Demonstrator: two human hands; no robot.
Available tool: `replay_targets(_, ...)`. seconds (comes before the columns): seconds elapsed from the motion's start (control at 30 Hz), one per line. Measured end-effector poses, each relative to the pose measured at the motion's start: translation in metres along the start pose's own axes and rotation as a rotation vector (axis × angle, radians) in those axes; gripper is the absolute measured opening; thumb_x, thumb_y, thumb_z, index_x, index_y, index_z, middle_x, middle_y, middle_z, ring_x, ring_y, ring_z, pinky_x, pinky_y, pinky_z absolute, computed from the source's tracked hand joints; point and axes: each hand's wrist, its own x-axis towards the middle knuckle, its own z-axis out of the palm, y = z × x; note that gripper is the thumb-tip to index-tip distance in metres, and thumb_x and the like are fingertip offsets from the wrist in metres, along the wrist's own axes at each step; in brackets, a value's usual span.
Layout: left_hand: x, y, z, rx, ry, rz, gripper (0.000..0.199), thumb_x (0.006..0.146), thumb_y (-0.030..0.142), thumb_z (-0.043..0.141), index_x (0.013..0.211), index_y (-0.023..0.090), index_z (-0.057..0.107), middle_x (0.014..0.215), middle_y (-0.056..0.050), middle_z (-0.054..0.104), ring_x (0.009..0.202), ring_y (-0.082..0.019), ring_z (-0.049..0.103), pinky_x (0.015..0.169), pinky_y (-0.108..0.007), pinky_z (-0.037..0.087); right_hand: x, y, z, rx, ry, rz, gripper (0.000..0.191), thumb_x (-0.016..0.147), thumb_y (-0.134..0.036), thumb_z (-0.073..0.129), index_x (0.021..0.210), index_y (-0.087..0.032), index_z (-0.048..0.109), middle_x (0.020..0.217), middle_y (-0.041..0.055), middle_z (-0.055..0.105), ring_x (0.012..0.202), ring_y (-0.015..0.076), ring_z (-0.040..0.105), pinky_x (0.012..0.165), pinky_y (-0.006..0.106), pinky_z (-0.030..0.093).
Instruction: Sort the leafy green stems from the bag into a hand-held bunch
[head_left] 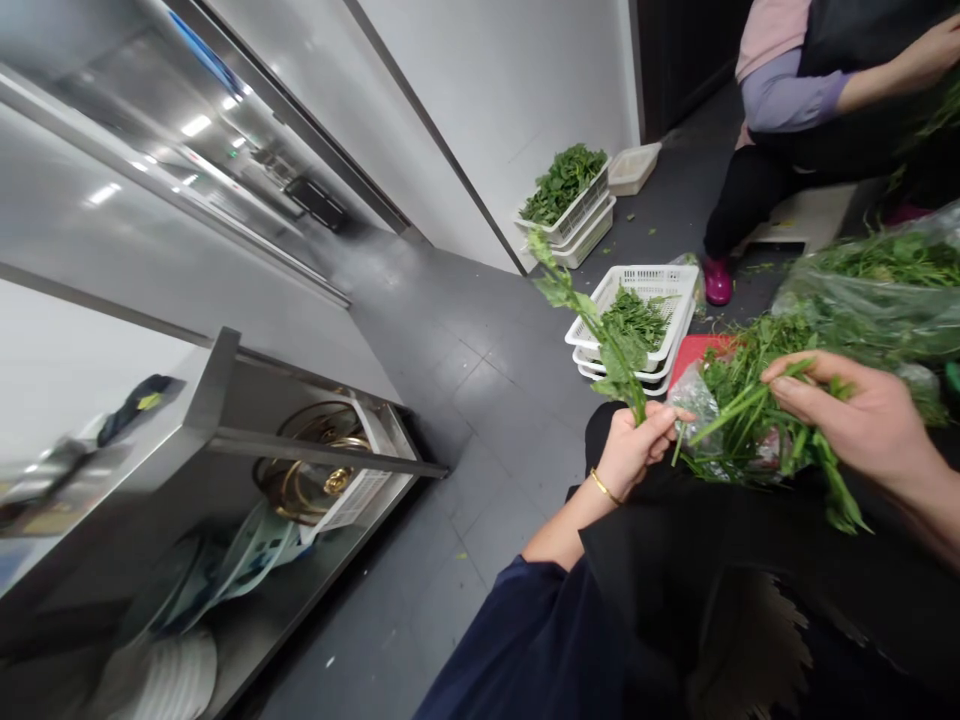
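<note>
My left hand (634, 447), with a gold bracelet at the wrist, is closed round the lower stem of a long leafy green stalk (611, 345) that points up and left. To its right, my right hand (844, 405) pinches a bunch of green stems (739, 408), with leaves hanging below the fingers. Beneath and between the hands lie a loose heap of greens (780, 350) and some clear plastic. Beyond my left hand, stacked white baskets (679, 285) hold cut leaves (636, 318).
Another person (795, 100) sits at the upper right near a large plastic bag of greens (885, 300). By the wall stands a basket of leaves (562, 185) beside a small white tray (634, 170). A steel shelf (330, 460) with pot lids is at left.
</note>
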Motion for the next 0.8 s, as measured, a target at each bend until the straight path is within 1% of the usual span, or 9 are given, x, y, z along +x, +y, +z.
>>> replay_targets(0.13, 0.001, 0.003, 0.006, 0.110, -0.126, -0.123, 0.051, 0.068, 0.058, 0.078, 0.081, 0.009, 0.071, 0.051, 0.007, 0.039, 0.044, -0.003, 0.027, 0.044, -0.023, 0.017, -0.002, 0.003, 0.005, -0.117, -0.039, -0.157, 0.037, 0.083, -0.055, 0.060, 0.088, -0.019, 0.069, 0.068, -0.0001, 0.061, 0.055, 0.0095, 0.051, 0.054, 0.023, 0.040)
replay_targets(0.23, 0.002, 0.004, 0.006, 0.196, -0.064, -0.066, 0.047, 0.065, 0.056, 0.080, 0.073, 0.011, 0.068, 0.052, 0.005, 0.045, 0.045, -0.004, 0.032, 0.045, -0.023, 0.021, -0.002, 0.008, -0.013, -0.454, 0.024, -0.383, 0.047, 0.087, -0.060, 0.055, 0.105, -0.020, 0.071, 0.080, 0.0037, 0.069, 0.055, 0.0105, 0.055, 0.053, 0.024, 0.040)
replay_targets(0.3, 0.003, 0.004, 0.006, 0.239, -0.033, -0.021, 0.046, 0.063, 0.055, 0.081, 0.069, 0.011, 0.067, 0.053, 0.004, 0.048, 0.048, -0.005, 0.037, 0.047, -0.023, 0.025, -0.005, 0.007, -0.030, -0.700, 0.127, -0.529, 0.049, 0.091, -0.057, 0.052, 0.121, -0.021, 0.066, 0.080, 0.0044, 0.069, 0.051, 0.0108, 0.053, 0.050, 0.026, 0.036)
replay_targets(0.33, 0.004, 0.005, 0.006, 0.252, -0.035, -0.008, 0.046, 0.062, 0.055, 0.082, 0.068, 0.011, 0.066, 0.054, 0.003, 0.050, 0.050, -0.006, 0.038, 0.048, -0.023, 0.027, -0.007, 0.004, -0.037, -0.777, 0.117, -0.619, 0.047, 0.093, -0.053, 0.050, 0.126, -0.022, 0.063, 0.080, 0.0041, 0.069, 0.052, 0.0113, 0.053, 0.051, 0.027, 0.036)
replay_targets(0.4, 0.004, 0.007, 0.007, 0.264, -0.050, 0.002, 0.047, 0.060, 0.055, 0.082, 0.066, 0.011, 0.066, 0.055, 0.002, 0.052, 0.052, -0.006, 0.040, 0.051, -0.023, 0.029, -0.010, -0.001, -0.042, -0.823, -0.030, -0.827, 0.039, 0.098, -0.038, 0.045, 0.132, -0.023, 0.058, 0.080, 0.0029, 0.067, 0.059, 0.0122, 0.056, 0.055, 0.027, 0.038)
replay_targets(0.47, 0.004, 0.009, 0.009, 0.272, -0.053, 0.000, 0.047, 0.060, 0.055, 0.082, 0.065, 0.012, 0.065, 0.056, 0.002, 0.053, 0.054, -0.007, 0.040, 0.052, -0.024, 0.030, -0.010, -0.004, -0.036, -0.817, -0.210, -1.012, 0.037, 0.097, -0.020, 0.040, 0.132, -0.020, 0.055, 0.077, 0.0013, 0.063, 0.064, 0.0120, 0.057, 0.060, 0.027, 0.039)
replay_targets(0.5, 0.003, 0.010, 0.009, 0.276, -0.048, -0.001, 0.048, 0.059, 0.056, 0.082, 0.065, 0.012, 0.065, 0.056, 0.002, 0.052, 0.054, -0.007, 0.041, 0.053, -0.024, 0.031, -0.009, -0.003, -0.030, -0.838, -0.242, -1.064, 0.038, 0.096, -0.014, 0.039, 0.130, -0.018, 0.054, 0.076, 0.0009, 0.062, 0.065, 0.0121, 0.057, 0.061, 0.027, 0.039)
replay_targets(0.67, -0.001, 0.011, 0.008, 0.277, -0.094, -0.043, 0.050, 0.058, 0.057, 0.083, 0.066, 0.011, 0.064, 0.056, 0.002, 0.051, 0.053, -0.006, 0.039, 0.052, -0.024, 0.029, -0.001, 0.014, 0.002, -0.918, -0.326, -1.067, 0.037, 0.093, -0.008, 0.038, 0.121, -0.017, 0.060, 0.074, 0.0019, 0.060, 0.063, 0.0123, 0.055, 0.060, 0.027, 0.034)
replay_targets(0.8, -0.003, 0.008, 0.007, 0.269, -0.174, -0.082, 0.049, 0.061, 0.056, 0.082, 0.071, 0.010, 0.066, 0.060, 0.002, 0.052, 0.052, -0.005, 0.037, 0.049, -0.023, 0.026, 0.002, 0.015, 0.003, -0.611, -0.532, -0.957, 0.028, 0.096, -0.016, 0.038, 0.091, -0.018, 0.066, 0.069, 0.0026, 0.061, 0.056, 0.0111, 0.052, 0.056, 0.025, 0.034)
